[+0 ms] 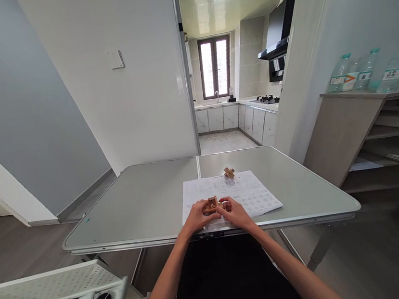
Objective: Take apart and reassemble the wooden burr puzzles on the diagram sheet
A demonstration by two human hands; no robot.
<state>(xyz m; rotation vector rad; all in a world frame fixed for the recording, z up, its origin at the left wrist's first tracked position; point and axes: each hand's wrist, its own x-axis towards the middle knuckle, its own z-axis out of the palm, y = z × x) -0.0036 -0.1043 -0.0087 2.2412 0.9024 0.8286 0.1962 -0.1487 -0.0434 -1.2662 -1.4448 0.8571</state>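
Note:
Close to the table's front edge, my left hand (198,216) is closed around several small wooden puzzle pieces (212,203), with one piece standing up on its right side. My right hand (235,213) is closed on more wooden pieces right beside it, its fingertips touching the same cluster. Fingers partly hide these pieces, so I cannot tell how they fit together. Under the hands lies a white printed sheet (264,200) with rows of small diagrams. At the sheet's far edge rests an assembled wooden burr puzzle (229,172), out of both hands' touch.
The grey folding table (147,194) has a metal rim. Below left stands a white perforated basket (55,278) holding a white box and dark items. Water bottles (362,71) stand on a wooden shelf (352,121) at the right. A kitchen doorway opens beyond the table.

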